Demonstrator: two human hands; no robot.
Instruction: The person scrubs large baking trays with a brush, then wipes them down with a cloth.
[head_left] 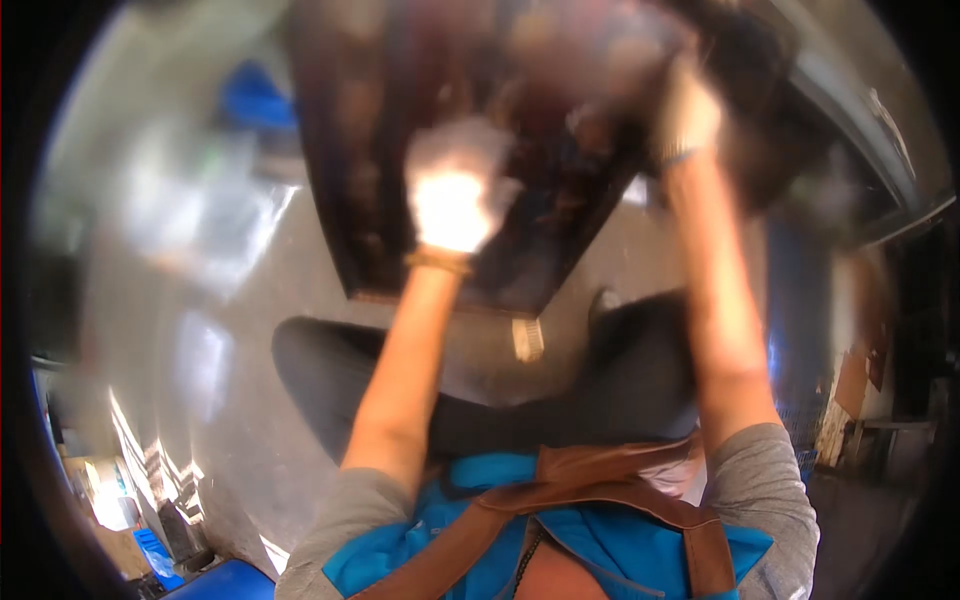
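Observation:
A large dark panel-like piece with reddish-brown patches stands in front of me, narrowing toward my knees. My left hand, in a pale glove washed out by glare, overlaps its middle. Farther right and higher up, my right hand, also in a light glove, is at the dark blurred mass by the piece's right side. The fingers of both hands are smeared by motion, and I cannot tell whether either hand grips anything.
Below the piece's lower edge, a small pale ridged object lies between my legs on the grey floor. A blue item is at the upper left. A curved grey metallic shape runs along the upper right.

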